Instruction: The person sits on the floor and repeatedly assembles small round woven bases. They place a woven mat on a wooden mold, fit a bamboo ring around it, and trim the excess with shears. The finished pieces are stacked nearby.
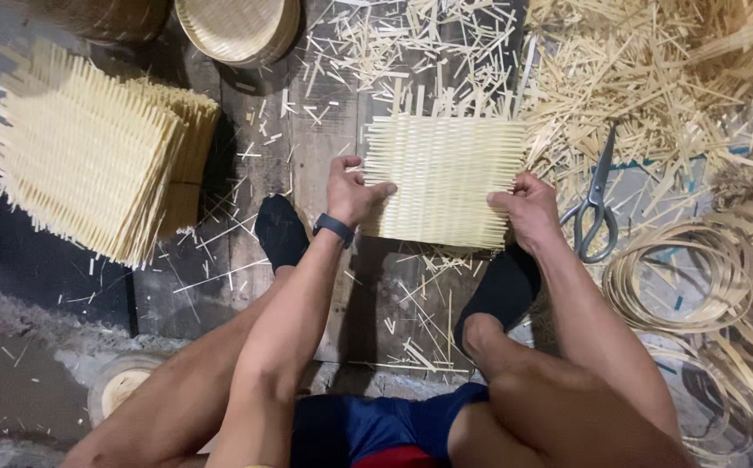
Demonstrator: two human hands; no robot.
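We grip the woven bamboo mat [442, 180] on the floorboards [264, 156]: left hand [350, 189] pinching its left edge, right hand [528, 204] clamped on the right. Risk: loose edge strips could slide out under uneven pull; scissors [596, 208] lie near.

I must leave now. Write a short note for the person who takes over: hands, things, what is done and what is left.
Left hand grips the left edge of the square pale woven bamboo mat; right hand grips its right edge. The mat lies flat on the dark wooden floor. Grey metal scissors lie to its right.
Done: a stack of similar woven mats at left.
Left: this mat's strip ends still stick out untrimmed.
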